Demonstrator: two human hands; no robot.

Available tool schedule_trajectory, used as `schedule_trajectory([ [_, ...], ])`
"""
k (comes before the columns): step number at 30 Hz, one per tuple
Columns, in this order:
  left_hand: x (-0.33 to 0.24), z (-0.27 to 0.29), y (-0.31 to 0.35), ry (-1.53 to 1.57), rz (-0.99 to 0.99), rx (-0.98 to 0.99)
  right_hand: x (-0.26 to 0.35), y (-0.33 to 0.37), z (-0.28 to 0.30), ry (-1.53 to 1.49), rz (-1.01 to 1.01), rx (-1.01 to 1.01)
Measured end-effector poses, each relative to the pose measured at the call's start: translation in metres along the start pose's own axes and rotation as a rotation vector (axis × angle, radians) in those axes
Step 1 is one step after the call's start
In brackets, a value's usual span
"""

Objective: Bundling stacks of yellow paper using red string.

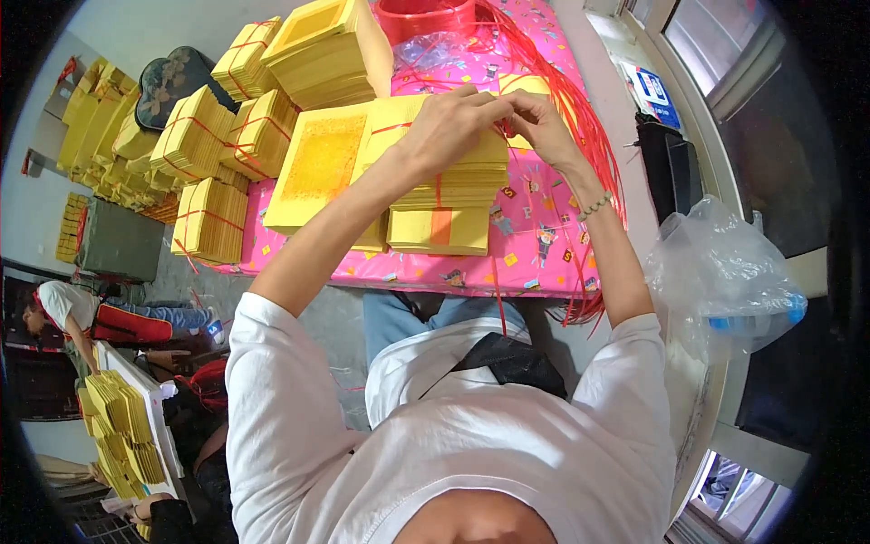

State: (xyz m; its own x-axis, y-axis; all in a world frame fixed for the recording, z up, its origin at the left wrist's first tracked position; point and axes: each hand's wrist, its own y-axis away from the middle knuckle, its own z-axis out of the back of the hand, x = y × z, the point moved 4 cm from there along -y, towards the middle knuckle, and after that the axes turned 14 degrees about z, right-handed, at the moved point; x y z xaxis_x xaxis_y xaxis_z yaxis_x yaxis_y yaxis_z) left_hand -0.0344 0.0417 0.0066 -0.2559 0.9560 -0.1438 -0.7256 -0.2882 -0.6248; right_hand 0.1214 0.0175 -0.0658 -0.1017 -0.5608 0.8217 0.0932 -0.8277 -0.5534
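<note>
On the pink patterned tablecloth (521,245), a stack of yellow paper (462,181) has a red plastic string (391,129) running over its top and down its near side. My left hand (453,127) rests over the stack's top right part, its fingers pinched on the string. Beside it, my right hand (542,131) meets it with bent fingers closed on the same string. The fingertips are close together, so any knot there is hidden. Just left of this stack lies another pile of yellow paper with an orange-gold square (322,159) on top.
Tied yellow bundles (195,131) and a tall loose stack (331,59) stand at the far left. A red basin (426,18) and a hank of red strings (580,100) are at the back and right. A plastic bag (725,272) lies by the window. Other people work at lower left.
</note>
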Motion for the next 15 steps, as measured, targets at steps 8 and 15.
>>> schedule_trajectory([
  [8,0.018,0.007,0.000,0.251,0.278,-0.001,0.040,-0.006,-0.011,0.607,0.242,-0.093],
  [15,0.036,0.020,0.010,0.409,0.400,0.131,0.033,0.000,0.002,0.798,0.284,-0.034],
])
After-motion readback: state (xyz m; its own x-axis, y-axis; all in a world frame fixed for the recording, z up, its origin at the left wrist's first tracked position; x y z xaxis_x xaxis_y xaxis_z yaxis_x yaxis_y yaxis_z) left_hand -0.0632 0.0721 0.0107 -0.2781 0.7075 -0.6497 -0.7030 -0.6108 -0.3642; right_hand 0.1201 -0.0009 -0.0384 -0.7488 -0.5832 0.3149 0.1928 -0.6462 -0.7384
